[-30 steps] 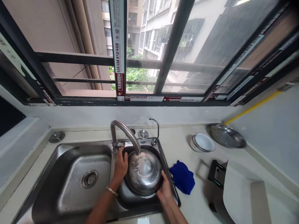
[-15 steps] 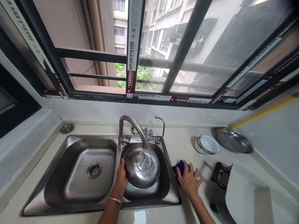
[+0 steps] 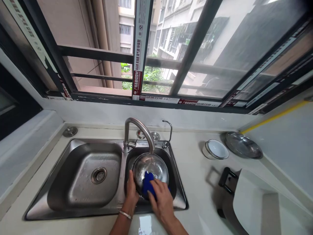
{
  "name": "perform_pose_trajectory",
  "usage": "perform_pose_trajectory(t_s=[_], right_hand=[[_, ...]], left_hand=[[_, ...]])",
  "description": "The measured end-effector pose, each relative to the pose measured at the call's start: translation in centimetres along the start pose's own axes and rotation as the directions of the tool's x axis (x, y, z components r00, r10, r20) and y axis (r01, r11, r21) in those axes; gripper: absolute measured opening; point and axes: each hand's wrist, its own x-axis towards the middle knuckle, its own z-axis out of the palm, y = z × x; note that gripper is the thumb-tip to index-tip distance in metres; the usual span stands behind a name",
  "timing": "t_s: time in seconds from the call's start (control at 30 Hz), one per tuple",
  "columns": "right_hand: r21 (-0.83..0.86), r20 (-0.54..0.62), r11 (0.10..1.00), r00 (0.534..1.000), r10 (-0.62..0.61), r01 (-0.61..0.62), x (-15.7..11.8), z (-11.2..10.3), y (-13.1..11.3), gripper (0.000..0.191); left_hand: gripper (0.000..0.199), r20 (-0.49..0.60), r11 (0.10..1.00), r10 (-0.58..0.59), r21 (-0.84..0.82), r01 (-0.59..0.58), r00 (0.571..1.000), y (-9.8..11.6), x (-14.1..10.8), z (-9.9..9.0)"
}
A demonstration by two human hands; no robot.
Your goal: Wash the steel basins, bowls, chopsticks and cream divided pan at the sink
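Blue cloth (image 3: 148, 184), earlier on the desk (image 3: 194, 182), now pressed against the round stainless-steel bowl (image 3: 156, 167) by the right hand (image 3: 161, 203), fingers closed over it. Left hand (image 3: 131, 193) curls around the bowl's near rim, holding it tilted in the steel sink's right basin (image 3: 175, 191).

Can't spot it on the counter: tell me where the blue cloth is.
In the head view, the blue cloth is in the right sink basin, under the right hand, pressed on the steel bowl that the left hand holds.
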Motion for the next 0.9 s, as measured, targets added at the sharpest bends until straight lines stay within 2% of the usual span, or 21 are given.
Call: perform_pose_trajectory(t_s=[0.07, 0.17, 0.3, 0.37, 0.4, 0.47, 0.57, 0.67, 0.73, 0.8, 0.9], right_hand=[[-0.115, 0.07, 0.992, 0.996, -0.051, 0.059, 1.2, 1.2, -1.7, 0.033], [-0.233, 0.154, 0.972, 0.988, 0.034, 0.003, 4.8, 1.8, -2.0, 0.033], [-0.372, 0.251, 0.916, 0.935, 0.252, -0.147, 10.6, 1.0, 0.4, 0.033], [-0.417, 0.271, 0.885, 0.901, 0.339, -0.208, 12.4, 0.4, 1.8, 0.033], [-0.417, 0.278, 0.884, 0.896, 0.345, -0.211, 12.8, 0.1, 2.3, 0.033], [-0.381, 0.287, 0.911, 0.916, 0.279, -0.158, 12.5, -0.3, 2.6, 0.032], [-0.318, 0.287, 0.948, 0.949, 0.128, -0.031, 9.4, -0.2, 1.4, 0.03], [-0.271, 0.313, 0.961, 0.949, 0.043, 0.046, 5.3, 0.6, -0.8, 0.027], [-0.244, 0.335, 0.968, 0.942, 0.029, 0.058, 3.7, 1.1, -1.8, 0.025], [-0.237, 0.346, 0.971, 0.936, 0.057, 0.028, 3.8, 1.3, -1.9, 0.025], [-0.3, 0.346, 0.95, 0.92, 0.186, -0.08, 6.8, 1.1, -0.8, 0.025]], left_hand=[[0.049, -0.027, 0.998, 0.033, 0.046, -0.031, 0.999, -0.1, -0.2, -0.1], [0.046, -0.032, 0.997, 0.073, 0.032, -0.072, 0.997, -0.2, -0.6, -0.1], [0.043, -0.095, 0.998, 0.055, 0.035, -0.052, 0.994, -0.6, -1.2, -0.1], [0.042, -0.101, 0.999, 0.021, 0.038, -0.017, 0.995, -0.7, -1.5, -0.3], [0.041, -0.084, 1.0, 0.006, 0.029, -0.004, 0.996, -0.7, -1.5, -0.4], [0.041, -0.034, 1.0, -0.018, -0.005, 0.018, 0.999, -0.7, -1.5, -0.7], [0.044, 0.002, 0.997, -0.049, -0.063, 0.049, 0.999, -0.7, -1.1, -1.1], [0.045, -0.028, 0.995, -0.068, -0.08, 0.065, 0.997, -0.9, -0.7, -1.5], [0.042, -0.049, 0.997, -0.051, -0.054, 0.048, 0.998, -1.1, -0.7, -1.6], [0.041, -0.05, 0.999, -0.026, -0.027, 0.025, 0.998, -1.2, -0.9, -1.5], [0.043, -0.05, 0.999, -0.035, -0.006, 0.035, 0.998, -1.0, -1.5, -1.1]])
